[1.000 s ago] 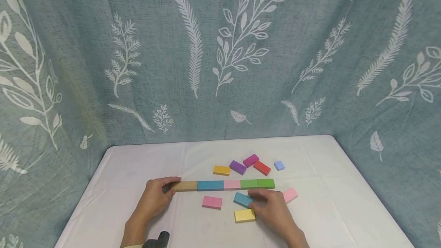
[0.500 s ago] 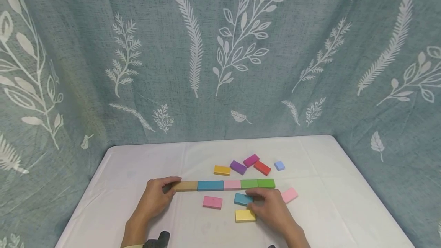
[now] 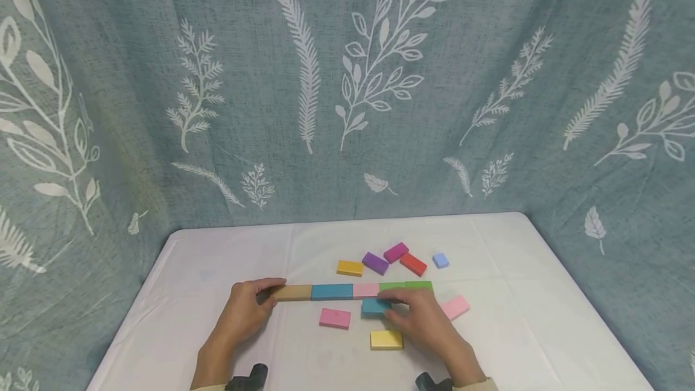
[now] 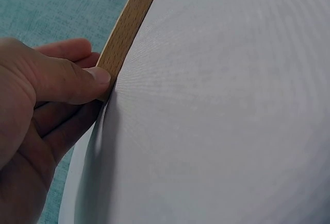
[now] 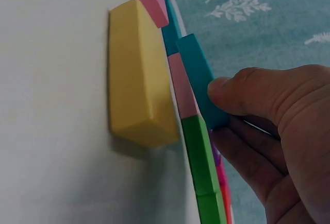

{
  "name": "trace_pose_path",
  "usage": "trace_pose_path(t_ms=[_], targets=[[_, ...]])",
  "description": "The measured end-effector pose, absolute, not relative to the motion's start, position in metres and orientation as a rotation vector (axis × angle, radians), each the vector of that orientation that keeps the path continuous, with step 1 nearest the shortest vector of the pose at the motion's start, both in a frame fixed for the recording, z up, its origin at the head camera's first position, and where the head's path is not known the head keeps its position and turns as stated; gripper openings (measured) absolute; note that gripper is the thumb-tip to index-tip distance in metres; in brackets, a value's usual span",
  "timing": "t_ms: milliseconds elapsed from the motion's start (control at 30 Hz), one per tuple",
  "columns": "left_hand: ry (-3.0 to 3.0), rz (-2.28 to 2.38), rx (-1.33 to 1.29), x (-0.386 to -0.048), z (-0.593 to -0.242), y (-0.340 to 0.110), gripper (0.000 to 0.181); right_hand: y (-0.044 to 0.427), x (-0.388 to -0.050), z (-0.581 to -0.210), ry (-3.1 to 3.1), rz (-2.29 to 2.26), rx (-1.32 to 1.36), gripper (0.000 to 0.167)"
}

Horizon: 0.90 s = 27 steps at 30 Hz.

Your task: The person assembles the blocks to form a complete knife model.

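Note:
My left hand (image 3: 244,312) pinches the left end of a tan wooden block (image 3: 295,293), thumb in front in the left wrist view. That block begins a straight row with a blue block (image 3: 332,292), a light pink block (image 3: 365,290) and two green blocks (image 3: 420,285). Between thumb and fingers, my right hand (image 3: 426,321) grips a loose blue block (image 5: 197,74) by its right end. In the right wrist view it appears raised off the cloth, tilted beside the row. Part of the green blocks is hidden behind my right fingers in the head view.
A yellow block (image 3: 386,340) and a pink block (image 3: 335,318) lie in front of the row. Behind it are orange (image 3: 350,268), purple (image 3: 375,263), magenta (image 3: 396,252), red (image 3: 413,264) and small light-blue (image 3: 440,260) blocks. Another pink block (image 3: 456,307) lies right of my right hand.
My right hand has moved left and away from me with the loose blue block, bringing it close to the row and straightening its angle. My left hand has stayed put.

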<state>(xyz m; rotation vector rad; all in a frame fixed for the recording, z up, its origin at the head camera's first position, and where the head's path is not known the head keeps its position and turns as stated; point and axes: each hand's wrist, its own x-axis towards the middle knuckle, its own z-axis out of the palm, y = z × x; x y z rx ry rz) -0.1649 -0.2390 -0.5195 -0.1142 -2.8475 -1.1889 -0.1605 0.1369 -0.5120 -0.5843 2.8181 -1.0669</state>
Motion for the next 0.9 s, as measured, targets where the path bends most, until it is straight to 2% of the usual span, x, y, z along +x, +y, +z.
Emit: trace_pose_path(t_ms=[533,900], targets=[[-2.834,-1.186,-0.113,-0.165,-0.522,-0.238,0.04,0.126,-0.173,-0.509,2.829,-0.945,-0.742,0.033],[-2.841,-1.178,-0.103,-0.165,-0.522,-0.239,0.04,0.125,-0.178,-0.513,2.809,-0.979,-0.727,0.035]])
